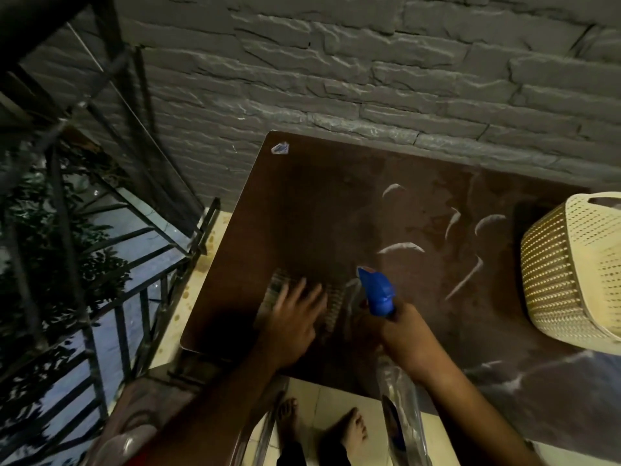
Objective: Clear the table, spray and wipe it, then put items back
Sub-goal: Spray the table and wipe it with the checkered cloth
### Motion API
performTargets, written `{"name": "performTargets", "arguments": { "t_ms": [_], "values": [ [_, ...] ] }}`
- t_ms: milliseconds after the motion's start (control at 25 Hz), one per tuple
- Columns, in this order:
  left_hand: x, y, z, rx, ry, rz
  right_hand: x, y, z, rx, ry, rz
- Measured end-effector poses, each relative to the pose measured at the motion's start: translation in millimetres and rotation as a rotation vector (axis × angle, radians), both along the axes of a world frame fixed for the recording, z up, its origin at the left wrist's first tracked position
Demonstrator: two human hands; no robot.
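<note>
A dark brown table (319, 203) stands against a grey brick wall, with wet streaks and glints across its middle and right. My left hand (295, 317) lies flat, fingers spread, on a blurred striped cloth (331, 299) near the table's front left. My right hand (400, 327) grips a clear spray bottle with a blue nozzle (376, 290); the nozzle points away over the table. The bottle's clear body (401, 408) hangs down below my wrist.
A cream perforated plastic basket (571, 274) sits on the table's right side. A small blue-and-white sticker (280, 148) marks the far left corner. Black metal railings (111, 264) with plants behind stand to the left. My bare feet (322, 428) are on pale floor tiles.
</note>
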State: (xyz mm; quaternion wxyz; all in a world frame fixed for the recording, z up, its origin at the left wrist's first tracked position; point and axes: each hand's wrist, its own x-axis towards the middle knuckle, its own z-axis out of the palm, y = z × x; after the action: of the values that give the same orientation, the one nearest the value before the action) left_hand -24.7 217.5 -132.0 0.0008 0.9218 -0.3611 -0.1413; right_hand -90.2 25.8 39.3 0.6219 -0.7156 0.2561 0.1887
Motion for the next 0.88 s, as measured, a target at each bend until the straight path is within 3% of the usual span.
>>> {"name": "performTargets", "arguments": {
  "t_ms": [120,320,880],
  "values": [
    [-69.4,26.6,-10.6,0.013,0.050,-0.070,4.2,-3.3,9.1,0.047,-0.025,0.036],
    [-65.8,32.1,-6.4,0.044,0.078,-0.068,15.5,-10.3,14.8,0.042,-0.053,0.060],
    [141.7,-56.4,-15.1,-0.089,0.023,0.087,117.3,-35.0,-19.1,0.035,0.005,-0.087]
  ]
}}
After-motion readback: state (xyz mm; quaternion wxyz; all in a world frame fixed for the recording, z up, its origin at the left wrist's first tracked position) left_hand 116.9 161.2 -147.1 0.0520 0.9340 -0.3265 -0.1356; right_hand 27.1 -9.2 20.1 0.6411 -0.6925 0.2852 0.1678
